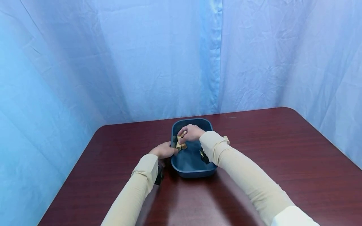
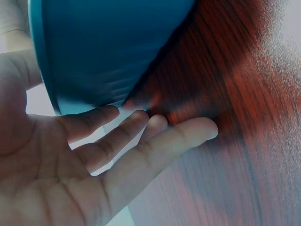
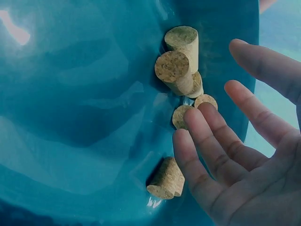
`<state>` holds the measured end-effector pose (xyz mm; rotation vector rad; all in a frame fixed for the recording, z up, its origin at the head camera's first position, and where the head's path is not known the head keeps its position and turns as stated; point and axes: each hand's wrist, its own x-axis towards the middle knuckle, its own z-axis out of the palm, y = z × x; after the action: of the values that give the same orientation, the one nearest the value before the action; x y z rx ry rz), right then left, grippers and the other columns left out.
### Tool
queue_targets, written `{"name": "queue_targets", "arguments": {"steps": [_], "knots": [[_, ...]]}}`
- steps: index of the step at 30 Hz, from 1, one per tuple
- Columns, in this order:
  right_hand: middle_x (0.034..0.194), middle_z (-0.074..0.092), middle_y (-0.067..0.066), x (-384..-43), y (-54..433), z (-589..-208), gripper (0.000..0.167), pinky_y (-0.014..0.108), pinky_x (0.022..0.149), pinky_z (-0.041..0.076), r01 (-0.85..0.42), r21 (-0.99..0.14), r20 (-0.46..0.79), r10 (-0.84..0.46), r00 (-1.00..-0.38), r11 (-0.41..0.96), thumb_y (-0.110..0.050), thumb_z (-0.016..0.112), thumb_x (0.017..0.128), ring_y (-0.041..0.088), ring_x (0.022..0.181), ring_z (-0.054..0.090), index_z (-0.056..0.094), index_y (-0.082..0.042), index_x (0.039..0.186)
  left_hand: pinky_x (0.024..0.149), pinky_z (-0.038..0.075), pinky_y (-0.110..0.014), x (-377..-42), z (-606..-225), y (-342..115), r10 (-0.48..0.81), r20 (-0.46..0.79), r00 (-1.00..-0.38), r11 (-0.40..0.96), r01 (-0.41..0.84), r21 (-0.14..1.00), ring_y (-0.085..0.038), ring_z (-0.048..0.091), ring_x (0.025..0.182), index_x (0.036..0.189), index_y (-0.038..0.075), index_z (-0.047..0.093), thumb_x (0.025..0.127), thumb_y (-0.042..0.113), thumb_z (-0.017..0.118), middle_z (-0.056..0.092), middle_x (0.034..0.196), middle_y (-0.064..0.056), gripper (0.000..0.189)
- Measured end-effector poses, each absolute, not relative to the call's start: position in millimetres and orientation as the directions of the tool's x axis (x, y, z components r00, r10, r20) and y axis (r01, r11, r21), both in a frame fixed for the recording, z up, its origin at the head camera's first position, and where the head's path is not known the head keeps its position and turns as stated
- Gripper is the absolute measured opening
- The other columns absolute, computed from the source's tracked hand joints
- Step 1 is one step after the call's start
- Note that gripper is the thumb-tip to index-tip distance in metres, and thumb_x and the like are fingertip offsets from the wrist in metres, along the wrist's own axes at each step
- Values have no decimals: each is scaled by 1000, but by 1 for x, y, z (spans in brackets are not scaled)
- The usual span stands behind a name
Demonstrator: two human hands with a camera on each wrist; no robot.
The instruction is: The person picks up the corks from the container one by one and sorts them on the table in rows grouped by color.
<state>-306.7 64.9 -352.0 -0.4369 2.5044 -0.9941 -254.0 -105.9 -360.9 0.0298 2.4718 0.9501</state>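
Observation:
A deep blue plastic bin [image 1: 195, 172] stands near the table's far edge, holding several cork stoppers [image 3: 174, 70] along its left wall. My left hand [image 1: 164, 150] is at that wall, thumb hooked over the rim. In the left wrist view its other fingers [image 2: 146, 155] stretch along the outer wall [image 2: 108, 52] low by the table. Inside the bin, my right hand [image 1: 191, 133] reaches over the corks with fingers apart and loosely bent. In the right wrist view its fingertips overlap a cork [image 3: 180, 117], and one more stopper [image 3: 164, 181] lies apart nearby.
Another cork [image 1: 226, 139] shows past the right sleeve, to the right of the bin. The dark red wooden table [image 1: 113, 166] has rounded far corners. Pale blue curtains [image 1: 158, 62] hang behind it and along both sides.

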Motion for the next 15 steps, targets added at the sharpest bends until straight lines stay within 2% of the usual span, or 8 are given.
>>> {"name": "queue_targets", "arguments": {"steps": [4, 9, 11, 15], "knots": [[134, 61, 16, -306, 62, -355, 37, 51, 107, 43, -132, -689, -269, -420, -867, 712, -18, 72, 95, 33, 125, 55, 68, -7, 130, 69, 60, -51, -254, -361, -105, 191, -426, -884, 753, -146, 642, -37, 66, 87, 133, 0, 52, 97, 15, 55, 60, 122, -22, 39], [132, 62, 14, -310, 60, -361, 35, 61, 120, 14, -169, -655, -272, -439, -856, 736, -18, 73, 93, 39, 139, 39, 71, -9, 128, 70, 60, -52, -254, -361, -105, 193, -427, -883, 746, -151, 649, -38, 66, 90, 129, 1, 53, 97, 15, 56, 60, 123, -22, 36], [133, 61, 13, -311, 60, -362, 36, 63, 120, 9, -183, -644, -277, -449, -849, 743, -18, 73, 93, 39, 141, 34, 71, -9, 128, 70, 60, -52, -254, -361, -105, 192, -428, -883, 746, -152, 649, -38, 66, 90, 128, 1, 54, 97, 15, 56, 60, 122, -22, 34], [142, 57, 12, -314, 58, -365, 39, 52, 116, 31, -162, -652, -314, -459, -831, 740, -15, 71, 94, 31, 134, 44, 68, -10, 133, 69, 60, -51, -254, -362, -106, 191, -424, -885, 753, -145, 642, -38, 67, 83, 123, 2, 54, 97, 16, 56, 61, 119, -21, 30]]}}
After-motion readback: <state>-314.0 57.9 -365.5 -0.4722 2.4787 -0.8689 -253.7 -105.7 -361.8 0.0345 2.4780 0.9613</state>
